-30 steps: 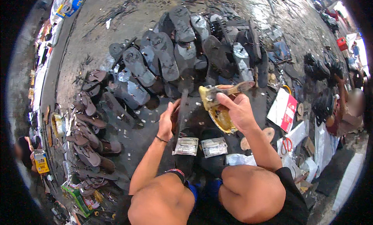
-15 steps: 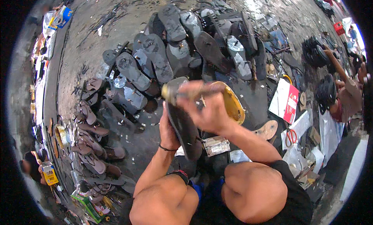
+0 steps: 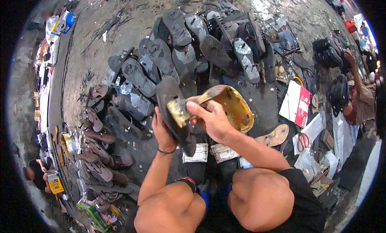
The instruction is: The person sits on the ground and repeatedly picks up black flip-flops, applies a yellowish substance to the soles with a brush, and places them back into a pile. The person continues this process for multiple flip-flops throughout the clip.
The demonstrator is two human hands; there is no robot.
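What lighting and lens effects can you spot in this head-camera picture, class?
All in the head view: glare whitens the floor near the top; the fisheye picture's corners fall to black; the right hand and brush look fairly sharp.

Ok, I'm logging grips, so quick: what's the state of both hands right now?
Left hand: closed, holding a dark sole.
Right hand: closed, holding a brush.
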